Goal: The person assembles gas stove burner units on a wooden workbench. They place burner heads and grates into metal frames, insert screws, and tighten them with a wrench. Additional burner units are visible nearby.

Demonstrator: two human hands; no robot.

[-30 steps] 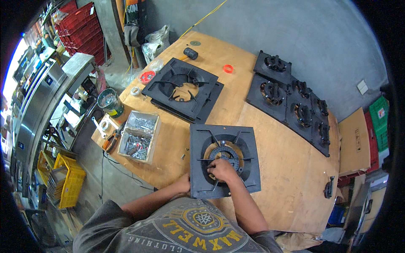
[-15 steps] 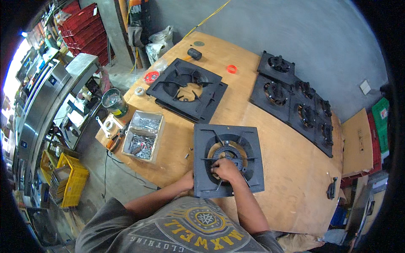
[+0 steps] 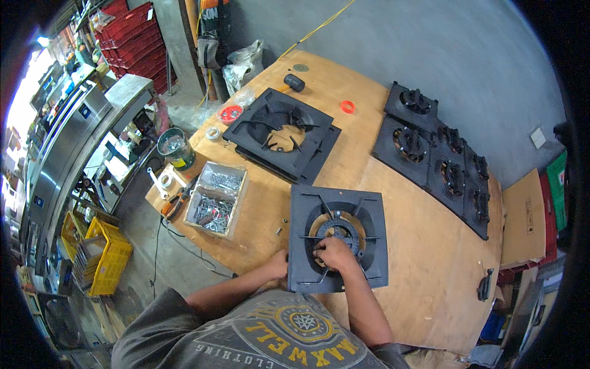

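A square black stove top (image 3: 301, 215) with a pan support of radial bars lies at the table's near edge, in front of me. Inside its round opening sits a dark burner ring (image 3: 351, 231). My right hand (image 3: 335, 253) reaches over the ring's near left side, its fingers closed in a pinch; whatever they hold is hidden. At the stove top's left edge is my left hand (image 3: 280, 265), its fingers out of sight beside or under the rim. Two small metal pieces, one a short pin (image 3: 279, 231), lie left of the stove top.
Screws fill a two-part box (image 3: 244, 212) at left, near pliers (image 3: 174, 206) and a bucket (image 3: 175, 147). Farther back are stacked stove tops (image 3: 243, 128), a mallet (image 3: 294, 82) and a red ring (image 3: 348, 107). More stove tops with burners (image 3: 384, 144) line the right side.
The whole view has shifted slightly, so everything appears a little farther right and lower. My right hand remains in a pinch at the burner ring; my left hand stays at the edge.
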